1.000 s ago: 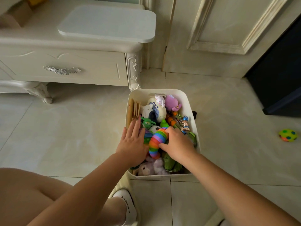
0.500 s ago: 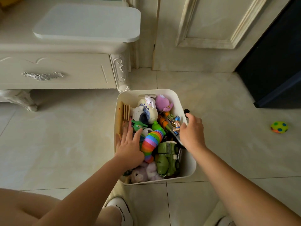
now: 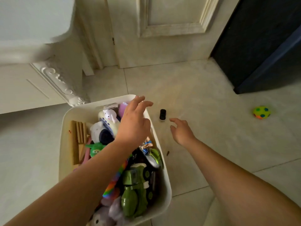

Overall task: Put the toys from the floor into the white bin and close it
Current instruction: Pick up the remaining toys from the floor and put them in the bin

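Tiled floor, white bin, cream door

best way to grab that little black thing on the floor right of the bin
Pinch the small black piece across its narrow sides, coming from above. It lies flat on the tile, apart from the white bin, so nothing blocks thumb and forefinger. The right hand, open just short of it, is the nearer one. Its exact shape is hard to tell.
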